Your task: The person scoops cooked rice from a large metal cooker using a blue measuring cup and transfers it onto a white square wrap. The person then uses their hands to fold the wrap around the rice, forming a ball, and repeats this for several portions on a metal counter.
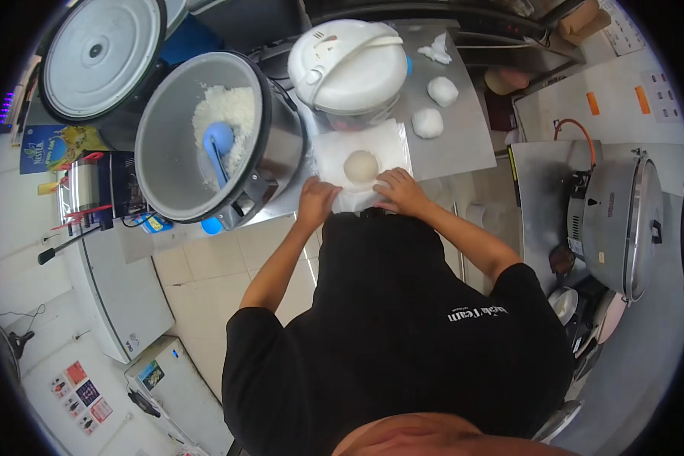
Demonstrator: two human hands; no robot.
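Observation:
A stack of white wrapping paper sheets [333, 151] lies at the near edge of the metal table, with a round, pale mound [361, 167], seemingly rice, on the top sheet. My left hand [318, 200] grips the sheet's near left corner. On the near right, my right hand [401, 192] holds the same sheet's edge, its fingers close beside the mound. The fingertips of both hands are partly hidden by the paper. To the left stands a large open rice cooker [174, 122] holding white rice [236, 108], with a blue scoop [218, 139] resting on it.
Beyond the paper stands a white-lidded container [347, 68]. Two white wrapped bundles [427, 123] and a crumpled white wrapper [436, 50] sit on the metal table [461, 137]. A sealing machine [82, 191] is at the left; another large cooker [615, 222] stands at the right.

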